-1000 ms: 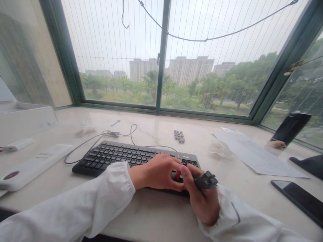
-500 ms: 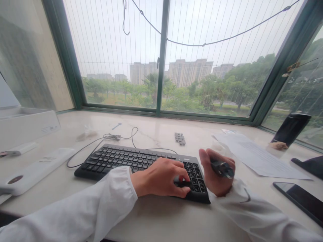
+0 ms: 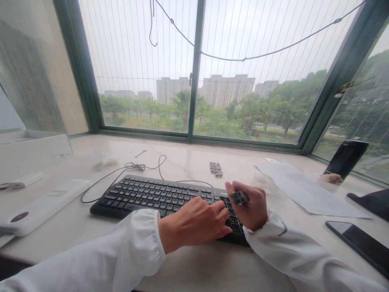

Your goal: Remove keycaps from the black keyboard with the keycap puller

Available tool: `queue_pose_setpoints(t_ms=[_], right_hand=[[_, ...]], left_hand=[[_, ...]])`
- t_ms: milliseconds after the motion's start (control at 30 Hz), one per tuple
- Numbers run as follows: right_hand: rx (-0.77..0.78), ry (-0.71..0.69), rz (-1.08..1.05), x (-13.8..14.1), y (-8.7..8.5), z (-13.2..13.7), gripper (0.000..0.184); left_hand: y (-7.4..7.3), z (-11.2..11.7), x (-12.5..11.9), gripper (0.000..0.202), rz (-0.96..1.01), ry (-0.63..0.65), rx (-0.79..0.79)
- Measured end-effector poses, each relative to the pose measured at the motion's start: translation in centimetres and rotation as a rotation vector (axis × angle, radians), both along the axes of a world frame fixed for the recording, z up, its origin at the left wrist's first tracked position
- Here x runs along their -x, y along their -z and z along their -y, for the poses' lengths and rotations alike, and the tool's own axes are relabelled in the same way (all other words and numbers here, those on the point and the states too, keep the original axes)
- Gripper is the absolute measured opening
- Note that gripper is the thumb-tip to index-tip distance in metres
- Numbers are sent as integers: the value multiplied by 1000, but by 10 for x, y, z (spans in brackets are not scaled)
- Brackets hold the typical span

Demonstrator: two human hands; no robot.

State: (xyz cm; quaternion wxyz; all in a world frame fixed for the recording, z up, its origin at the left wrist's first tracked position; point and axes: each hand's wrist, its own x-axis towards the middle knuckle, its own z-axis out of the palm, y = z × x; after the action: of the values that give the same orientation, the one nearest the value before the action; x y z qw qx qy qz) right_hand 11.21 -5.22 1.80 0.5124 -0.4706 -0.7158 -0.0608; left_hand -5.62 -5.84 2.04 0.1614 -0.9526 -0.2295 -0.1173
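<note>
The black keyboard (image 3: 146,194) lies on the pale tabletop, its right end partly covered by my hands. My left hand (image 3: 194,223) rests over the near right part of the keyboard. Its fingers curl down and its thumb sits by the front edge; the fingertips are hidden. My right hand (image 3: 255,207) is closed around a dark object with a squarish, shiny end (image 3: 239,198), just above the number pad (image 3: 234,221). The number pad shows light-edged square openings. Beyond the keyboard, several loose keycaps (image 3: 216,169) lie in a small group.
A cable (image 3: 136,165) loops behind the keyboard. To the left are a white device (image 3: 57,202) and a white box (image 3: 36,152). On the right are paper sheets (image 3: 306,188), a flat phone (image 3: 361,247) and an upright dark device (image 3: 346,160). A window (image 3: 191,101) stands behind.
My right hand has moved left with the dark object, from beside the keyboard to over the number pad. My left hand stays in place, its fingers now drawn closer together.
</note>
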Motion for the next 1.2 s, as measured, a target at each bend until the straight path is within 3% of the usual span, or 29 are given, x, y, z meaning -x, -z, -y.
queue_pose_setpoints(t_ms=[833,1200], right_hand=[[-121,-2,31,3,3,-6,44],[-152,-9,71,-1,5,-11,44]], left_hand=[[12,5,-7,25,-88,17,-186],[14,9,-10,22,-126,11,-191]])
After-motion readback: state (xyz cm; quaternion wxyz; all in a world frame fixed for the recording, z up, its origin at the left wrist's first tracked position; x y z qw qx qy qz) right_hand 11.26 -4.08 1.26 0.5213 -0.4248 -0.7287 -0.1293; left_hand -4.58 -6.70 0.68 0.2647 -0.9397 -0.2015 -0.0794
